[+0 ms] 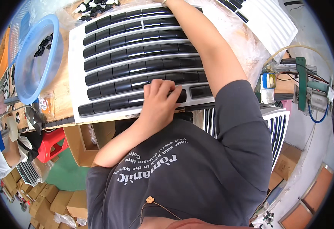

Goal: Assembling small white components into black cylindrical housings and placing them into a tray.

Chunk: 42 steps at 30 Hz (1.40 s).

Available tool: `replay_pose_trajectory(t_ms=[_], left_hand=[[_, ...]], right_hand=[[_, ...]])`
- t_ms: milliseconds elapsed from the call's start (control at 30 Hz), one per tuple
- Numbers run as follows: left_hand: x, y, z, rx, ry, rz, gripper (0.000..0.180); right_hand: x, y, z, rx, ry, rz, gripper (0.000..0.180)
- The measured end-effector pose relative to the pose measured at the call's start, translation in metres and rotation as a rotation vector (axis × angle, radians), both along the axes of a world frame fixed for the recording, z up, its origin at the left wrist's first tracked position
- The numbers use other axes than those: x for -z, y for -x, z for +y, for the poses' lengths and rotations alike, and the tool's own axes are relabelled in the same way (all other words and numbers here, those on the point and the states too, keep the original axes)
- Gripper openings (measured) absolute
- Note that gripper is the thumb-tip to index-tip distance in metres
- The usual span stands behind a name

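A white sheet (75, 76) lies on the bench, carrying several curved rows of glossy black pieces. My left hand (159, 99) bends over the lower rows, its thumb and fingers closed around a black piece (182, 96) near the right end of the nearest row. A narrow white gap parts that piece from another black piece (200, 91) on its right. My right arm stretches across the right side of the sheet to the far edge. Only the base of my right hand (167, 2) shows there; its fingers are out of the picture.
A blue plastic basin (54, 72) with black parts stands at left. Black and white parts (94, 9) lie at the far side. Another white sheet (268, 19) is at far right, near a metal fixture (308, 87). A red stool (52, 147) and cardboard boxes (75, 204) are below.
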State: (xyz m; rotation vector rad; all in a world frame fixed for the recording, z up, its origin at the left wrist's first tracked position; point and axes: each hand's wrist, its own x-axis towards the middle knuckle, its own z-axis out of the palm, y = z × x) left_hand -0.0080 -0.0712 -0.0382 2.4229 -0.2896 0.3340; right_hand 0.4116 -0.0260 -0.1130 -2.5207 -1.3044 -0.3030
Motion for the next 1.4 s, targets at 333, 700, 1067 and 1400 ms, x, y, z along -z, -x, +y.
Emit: replay_pose_trajectory(t_ms=[333,700,1067,1400], left_hand=[[0.019,-0.020,-0.019,0.091,-0.157,-0.031,0.050],[0.018,-0.048,-0.034,0.482,-0.312,-0.054,0.053],[0.006,-0.051,-0.032,0.095,0.640,-0.013,0.054],[-0.022,-0.036,-0.009,0.054,1.019,0.189,0.029]], right_hand=[[-0.140,0.120,-0.062,0.062,-0.623,0.205,0.024],[-0.115,0.306,-0.238,0.123,-1.041,1.115,0.030],[-0.102,0.338,-0.253,0.235,-1.279,0.965,0.026],[-0.100,0.345,-0.227,0.123,-1.385,1.108,0.026]])
